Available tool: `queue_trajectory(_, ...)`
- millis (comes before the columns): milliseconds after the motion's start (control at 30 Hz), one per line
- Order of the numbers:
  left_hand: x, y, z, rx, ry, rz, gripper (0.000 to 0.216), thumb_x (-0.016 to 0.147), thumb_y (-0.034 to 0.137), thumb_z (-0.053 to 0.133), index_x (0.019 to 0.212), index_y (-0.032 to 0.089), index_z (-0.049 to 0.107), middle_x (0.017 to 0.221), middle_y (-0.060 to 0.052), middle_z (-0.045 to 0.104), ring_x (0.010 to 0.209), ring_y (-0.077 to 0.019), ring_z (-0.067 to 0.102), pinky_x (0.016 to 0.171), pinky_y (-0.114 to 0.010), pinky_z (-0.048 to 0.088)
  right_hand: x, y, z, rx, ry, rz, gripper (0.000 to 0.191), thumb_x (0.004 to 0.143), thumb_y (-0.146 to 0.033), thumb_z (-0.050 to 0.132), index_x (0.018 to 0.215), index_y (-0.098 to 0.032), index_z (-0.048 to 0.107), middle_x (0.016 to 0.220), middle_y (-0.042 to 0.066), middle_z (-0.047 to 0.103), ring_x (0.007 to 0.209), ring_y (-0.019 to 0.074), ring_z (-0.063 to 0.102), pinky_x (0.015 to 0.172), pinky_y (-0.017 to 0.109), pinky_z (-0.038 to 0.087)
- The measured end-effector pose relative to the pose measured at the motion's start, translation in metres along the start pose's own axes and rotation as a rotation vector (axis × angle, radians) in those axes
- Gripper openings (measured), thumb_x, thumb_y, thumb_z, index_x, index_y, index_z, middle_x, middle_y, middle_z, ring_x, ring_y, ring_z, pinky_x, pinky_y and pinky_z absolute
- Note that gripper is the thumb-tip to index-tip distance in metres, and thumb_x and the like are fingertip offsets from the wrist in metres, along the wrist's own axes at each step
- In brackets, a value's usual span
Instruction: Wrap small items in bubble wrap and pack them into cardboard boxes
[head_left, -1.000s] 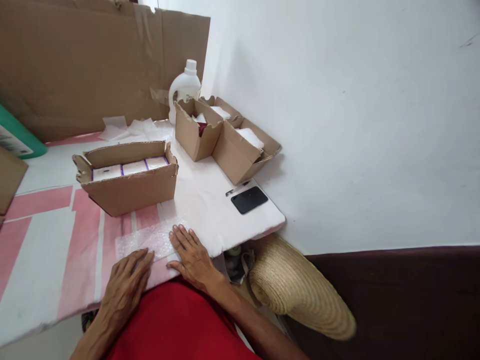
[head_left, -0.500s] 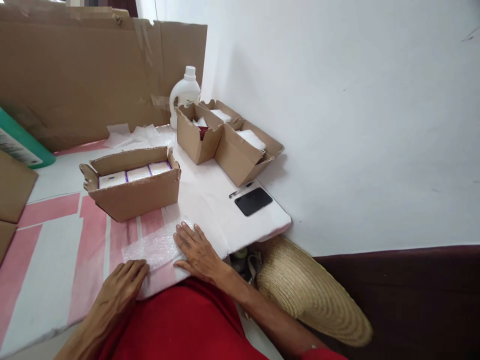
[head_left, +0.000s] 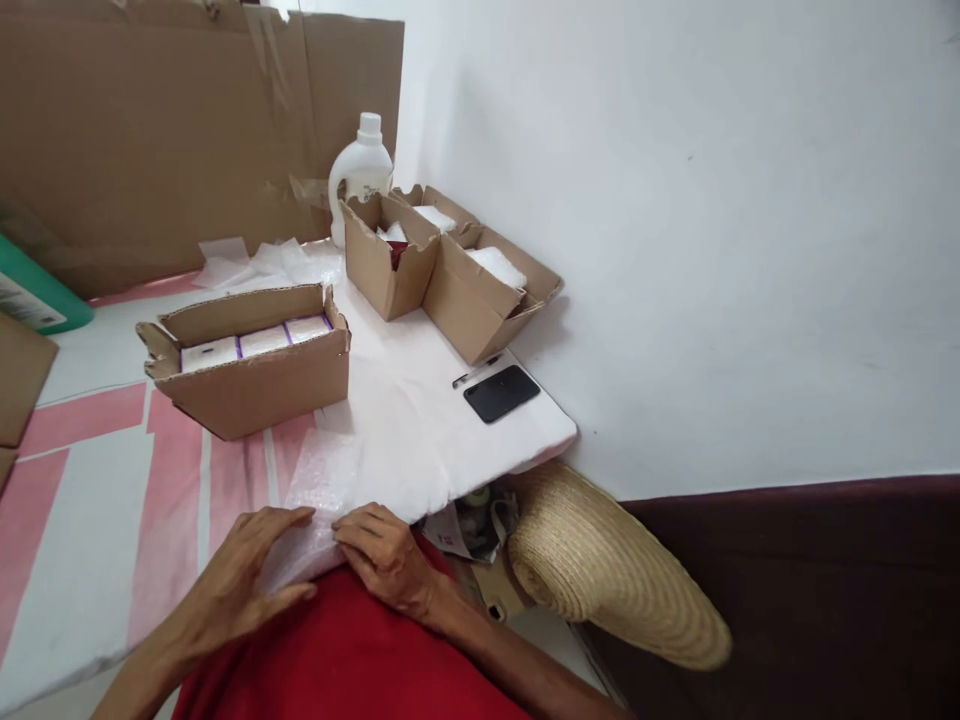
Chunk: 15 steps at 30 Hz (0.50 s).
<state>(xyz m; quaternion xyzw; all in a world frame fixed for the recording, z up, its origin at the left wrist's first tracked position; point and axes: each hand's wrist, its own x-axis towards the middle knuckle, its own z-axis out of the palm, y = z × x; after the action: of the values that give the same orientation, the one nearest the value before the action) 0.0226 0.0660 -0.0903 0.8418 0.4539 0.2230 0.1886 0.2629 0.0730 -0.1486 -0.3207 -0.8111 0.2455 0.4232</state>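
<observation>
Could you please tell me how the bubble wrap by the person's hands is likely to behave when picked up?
The bubble wrap would probably flop, as it looks thin and its far end lies flat on the table. It seems light for its size, being translucent and bubbly. Its shiny, plastic-looking surface may be somewhat slippery.

From bubble-wrap sheet [head_left: 326, 470] on tabletop [head_left: 397, 430]: carton [head_left: 262, 390] with packs [head_left: 262, 341] inside, 11 o'clock | three cartons [head_left: 459, 300], 1 o'clock | bottle [head_left: 361, 165] behind them, 12 | phone [head_left: 501, 393], 2 | hat [head_left: 615, 575] beyond edge, 4
</observation>
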Motion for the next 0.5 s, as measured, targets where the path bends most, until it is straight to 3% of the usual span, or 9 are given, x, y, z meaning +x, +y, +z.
queue_trajectory(133, -0.006, -0.009, -0.004, -0.186, -0.084, -0.21, 0.046, 0.078, 0.05, 0.077, 0.119, 0.031, 0.068, 0.113, -0.003, 0.076, 0.101, -0.0209, 0.073, 0.086, -0.03, 0.061, -0.003, -0.006, 0.0, 0.136, 0.131, 0.182, 0.013, 0.095, -0.015, 0.058, 0.102, -0.018, 0.068, 0.096, 0.008, 0.076, 0.088, 0.0191, 0.068, 0.082, 0.033, 0.054)
queue_trajectory(233, -0.011, -0.011, -0.003, -0.289, -0.074, -0.379, 0.038, 0.082, 0.052, 0.07, 0.112, 0.029, 0.074, 0.11, -0.004, 0.078, 0.102, -0.0222, 0.073, 0.088, -0.031, 0.06, -0.003, -0.008, 0.002, 0.134, 0.15, 0.201, 0.01, 0.094, -0.02, 0.06, 0.098, -0.018, 0.069, 0.094, 0.008, 0.076, 0.087, 0.0206, 0.067, 0.08, 0.035, 0.055)
queue_trajectory(300, -0.012, -0.011, -0.001, -0.314, -0.043, -0.477, 0.037, 0.083, 0.056, 0.067, 0.104, 0.027, 0.077, 0.102, -0.003, 0.079, 0.093, -0.0221, 0.074, 0.082, -0.03, 0.061, -0.004, -0.009, 0.001, 0.128, 0.136, 0.208, 0.01, 0.095, -0.023, 0.061, 0.092, -0.018, 0.069, 0.095, 0.009, 0.075, 0.089, 0.0207, 0.067, 0.081, 0.035, 0.055)
queue_trajectory(400, -0.01, -0.008, 0.004, -0.343, 0.017, -0.546, 0.039, 0.082, 0.06, 0.064, 0.089, 0.024, 0.076, 0.081, -0.001, 0.077, 0.072, -0.0185, 0.071, 0.064, -0.024, 0.058, -0.005, -0.009, 0.0, 0.084, 0.115, 0.225, 0.017, 0.096, -0.023, 0.058, 0.083, -0.019, 0.068, 0.097, 0.009, 0.073, 0.092, 0.0206, 0.066, 0.083, 0.037, 0.055)
queue_trajectory(500, -0.006, -0.005, 0.014, -0.34, 0.102, -0.544, 0.04, 0.085, 0.061, 0.06, 0.082, 0.024, 0.073, 0.073, 0.001, 0.072, 0.066, -0.0161, 0.067, 0.059, -0.022, 0.053, -0.004, -0.01, 0.001, 0.0, 0.159, 0.252, 0.02, 0.097, -0.021, 0.056, 0.079, -0.02, 0.065, 0.093, 0.008, 0.069, 0.09, 0.0212, 0.062, 0.081, 0.037, 0.053)
